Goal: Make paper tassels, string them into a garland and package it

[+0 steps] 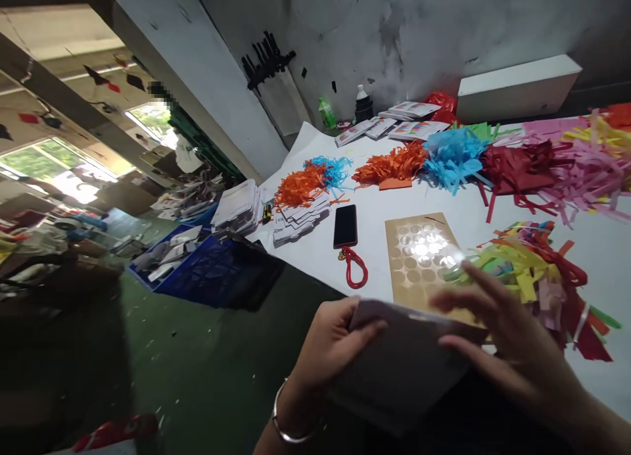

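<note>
My left hand (332,340), with a silver bangle at the wrist, grips the left edge of a flat paper packet (399,369), thumb on the near face. The packet is tilted in front of me and lies in shadow. At its right upper edge is my right hand (507,336), blurred, with fingers spread and apart; whether a fingertip touches the paper I cannot tell. Just beyond the packet lies a brown sheet of round clear stickers (411,271), partly covered by my hands. A bundle of multicoloured paper strips (532,264) lies beside the right hand.
On the white table (374,212) are a phone (346,226) with a red cord, stacked printed papers (300,218), orange strips (394,166), blue strips (453,156) and dark red strips (520,166). A white box (517,90) stands by the wall. A blue crate (182,264) sits left.
</note>
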The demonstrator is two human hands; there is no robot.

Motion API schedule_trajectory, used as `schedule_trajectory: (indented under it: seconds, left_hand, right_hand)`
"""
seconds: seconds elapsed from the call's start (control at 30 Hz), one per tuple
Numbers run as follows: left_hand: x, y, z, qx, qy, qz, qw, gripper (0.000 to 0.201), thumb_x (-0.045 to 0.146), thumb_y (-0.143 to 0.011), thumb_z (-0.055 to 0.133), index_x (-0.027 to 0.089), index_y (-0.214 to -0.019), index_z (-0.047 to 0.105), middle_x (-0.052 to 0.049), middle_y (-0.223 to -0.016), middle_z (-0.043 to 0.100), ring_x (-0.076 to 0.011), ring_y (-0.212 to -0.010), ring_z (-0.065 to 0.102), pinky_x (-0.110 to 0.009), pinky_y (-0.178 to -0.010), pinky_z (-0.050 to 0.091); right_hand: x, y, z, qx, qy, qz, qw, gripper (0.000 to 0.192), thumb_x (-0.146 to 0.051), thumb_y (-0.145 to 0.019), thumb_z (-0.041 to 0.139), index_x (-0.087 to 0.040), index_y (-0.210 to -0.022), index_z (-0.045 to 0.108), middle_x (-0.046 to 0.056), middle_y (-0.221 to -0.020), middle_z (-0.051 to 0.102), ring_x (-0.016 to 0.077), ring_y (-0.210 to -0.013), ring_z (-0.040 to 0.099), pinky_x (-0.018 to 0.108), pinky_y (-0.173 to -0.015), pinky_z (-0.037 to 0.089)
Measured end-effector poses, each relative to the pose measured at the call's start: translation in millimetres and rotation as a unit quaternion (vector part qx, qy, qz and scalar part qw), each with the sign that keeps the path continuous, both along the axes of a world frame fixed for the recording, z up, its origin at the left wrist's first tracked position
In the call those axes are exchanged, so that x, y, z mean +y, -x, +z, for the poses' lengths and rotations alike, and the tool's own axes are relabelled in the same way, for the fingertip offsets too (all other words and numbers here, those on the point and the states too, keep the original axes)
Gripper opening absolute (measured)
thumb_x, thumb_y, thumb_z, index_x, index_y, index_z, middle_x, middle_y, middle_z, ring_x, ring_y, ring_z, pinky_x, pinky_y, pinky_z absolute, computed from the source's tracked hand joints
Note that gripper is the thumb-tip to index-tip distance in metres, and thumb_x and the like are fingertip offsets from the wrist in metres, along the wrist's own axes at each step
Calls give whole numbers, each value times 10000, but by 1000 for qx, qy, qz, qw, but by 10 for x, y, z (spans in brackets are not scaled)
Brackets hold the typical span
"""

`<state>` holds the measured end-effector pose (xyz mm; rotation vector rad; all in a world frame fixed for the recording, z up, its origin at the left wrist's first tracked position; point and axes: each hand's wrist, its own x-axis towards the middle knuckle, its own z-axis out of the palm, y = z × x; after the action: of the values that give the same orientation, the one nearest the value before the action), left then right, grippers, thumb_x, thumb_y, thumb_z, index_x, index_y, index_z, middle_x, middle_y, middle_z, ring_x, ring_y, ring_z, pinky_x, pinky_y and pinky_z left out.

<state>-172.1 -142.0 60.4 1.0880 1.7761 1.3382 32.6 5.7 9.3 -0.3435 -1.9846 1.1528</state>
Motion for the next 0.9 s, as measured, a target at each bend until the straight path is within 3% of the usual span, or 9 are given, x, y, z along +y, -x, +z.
schedule_trajectory:
  seconds: [0.1,0.13,0.17,0.23,0.27,0.33,0.5,0.67,0.9]
  left_hand:
    - [139,-136,-72,-90,-56,104,989,301,437,-804,777,146,-880,777,-65,-795,757,-210,-718,676,-257,-605,520]
    - [184,-195,-125,-121,-65,120,983,318,445,-798,784,146,-908,774,-72,-826,767,-221,-741,690,-267,-618,535]
    - [226,-255,-184,-147,-66,122,979,332,453,-796,788,146,-921,768,-76,-837,772,-228,-752,700,-275,-628,545]
    - [294,-368,-305,-185,-61,105,975,346,463,-805,785,147,-944,757,-72,-829,773,-225,-746,706,-283,-639,556]
    - [323,-415,-359,-196,-58,97,974,345,463,-812,781,149,-954,754,-66,-820,771,-216,-738,704,-282,-645,557]
    - [372,-490,-446,-201,-53,90,974,337,461,-821,778,153,-955,751,-54,-806,765,-203,-736,700,-274,-662,553]
    - [470,-584,-536,-202,-34,72,976,345,462,-833,769,154,-986,753,-69,-884,776,-234,-865,708,-286,-742,547]
    - [530,-638,-543,-225,-21,59,972,353,446,-840,766,160,-1046,751,-90,-949,786,-306,-1029,706,-304,-769,544]
    - [562,-667,-576,-248,-21,32,968,337,426,-856,758,162,-1067,759,-93,-950,790,-274,-944,723,-318,-792,547]
  right_hand:
    - [173,-156,314,49,-112,-161,979,376,-260,-925,698,-290,-1287,602,97,-1208,611,253,-1068,649,392,-899,584]
    - [190,-195,395,46,-140,-168,975,248,-221,-929,682,-283,-1167,652,80,-1143,633,232,-1010,658,363,-858,583]
    - [195,-221,457,31,-155,-135,978,158,-195,-939,657,-279,-1072,669,61,-1053,658,207,-931,670,324,-787,585]
    - [191,-228,517,-20,-139,-1,990,89,-195,-960,615,-269,-958,665,26,-876,682,167,-755,672,261,-627,559]
    - [194,-211,515,-50,-113,54,991,93,-204,-965,605,-261,-919,661,16,-823,687,159,-709,668,249,-587,544]
    - [215,-159,452,-103,-74,90,988,118,-207,-961,600,-243,-866,659,10,-782,700,155,-693,672,246,-590,532]
    - [272,-116,184,-114,-89,28,989,134,-190,-961,559,-227,-893,668,13,-808,697,160,-741,663,266,-653,509]
    - [246,-180,100,-133,-139,-2,981,121,-137,-947,568,-213,-876,629,19,-817,679,159,-739,659,255,-642,518]
    - [214,-180,-40,-116,-203,-53,971,163,-116,-1003,475,-197,-947,605,39,-854,668,154,-740,675,247,-637,536]
